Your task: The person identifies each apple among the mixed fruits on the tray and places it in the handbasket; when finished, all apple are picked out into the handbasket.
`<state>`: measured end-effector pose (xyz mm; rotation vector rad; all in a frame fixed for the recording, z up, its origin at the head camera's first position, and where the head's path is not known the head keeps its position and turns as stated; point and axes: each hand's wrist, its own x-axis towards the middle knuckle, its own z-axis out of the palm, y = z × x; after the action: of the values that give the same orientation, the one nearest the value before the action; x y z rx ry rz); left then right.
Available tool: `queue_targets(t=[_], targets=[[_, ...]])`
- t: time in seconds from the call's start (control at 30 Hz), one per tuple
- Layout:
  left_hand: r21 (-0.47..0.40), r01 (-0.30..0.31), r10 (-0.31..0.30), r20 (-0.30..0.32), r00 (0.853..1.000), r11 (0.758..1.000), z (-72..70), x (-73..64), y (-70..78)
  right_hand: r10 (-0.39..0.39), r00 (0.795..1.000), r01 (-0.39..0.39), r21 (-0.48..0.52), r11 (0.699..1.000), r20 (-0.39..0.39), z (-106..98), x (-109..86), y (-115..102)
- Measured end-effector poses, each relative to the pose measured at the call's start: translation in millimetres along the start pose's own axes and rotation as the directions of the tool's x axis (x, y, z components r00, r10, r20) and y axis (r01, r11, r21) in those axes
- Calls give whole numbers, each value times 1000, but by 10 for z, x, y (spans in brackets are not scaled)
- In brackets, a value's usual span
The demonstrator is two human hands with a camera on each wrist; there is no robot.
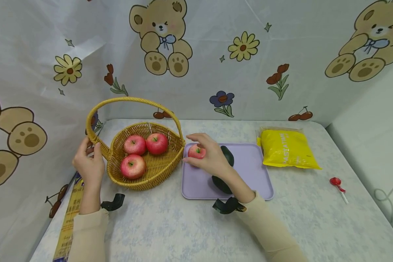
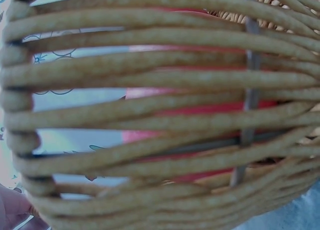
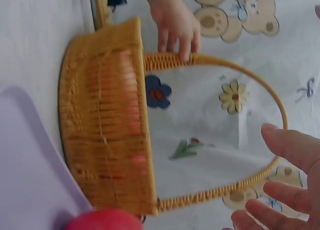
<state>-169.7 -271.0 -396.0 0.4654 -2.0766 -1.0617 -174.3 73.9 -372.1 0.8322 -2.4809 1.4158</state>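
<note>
A wicker basket [image 1: 163,177] with a tall arched handle stands on the left, with three red apples [image 1: 133,166] inside. My left hand [image 1: 91,164] grips the left foot of the handle between thumb and fingers, seen also in the right wrist view. My right hand [image 1: 209,155] hovers over the lilac tray [image 1: 252,174], its thumb and fingers spread apart and holding nothing. Beyond that gap, another red apple [image 1: 196,151] lies at the tray's left. Dark green, smooth produce [image 1: 227,155] is on the tray, partly covered by my right hand and wrist; its kind is unclear.
Right of the tray lies a yellow pasta bag [image 1: 288,149]. A red lollipop [image 1: 338,185] is farther right. A yellow printed strip [image 1: 68,218] runs along the table's left edge. Behind hangs a bear-patterned curtain [image 1: 203,65].
</note>
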Motion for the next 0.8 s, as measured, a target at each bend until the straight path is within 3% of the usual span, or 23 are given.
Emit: queue_targets(t=[0.3,0.8], targets=[[3,3,-3,4,1000,1000,14,8,-22,173,982,-174,-2,985,-79,-169,-39,322],[-11,3,-3,-1,1000,1000,-1,10,-12,279,960,-281,-86,956,-32,-96,-42,547]])
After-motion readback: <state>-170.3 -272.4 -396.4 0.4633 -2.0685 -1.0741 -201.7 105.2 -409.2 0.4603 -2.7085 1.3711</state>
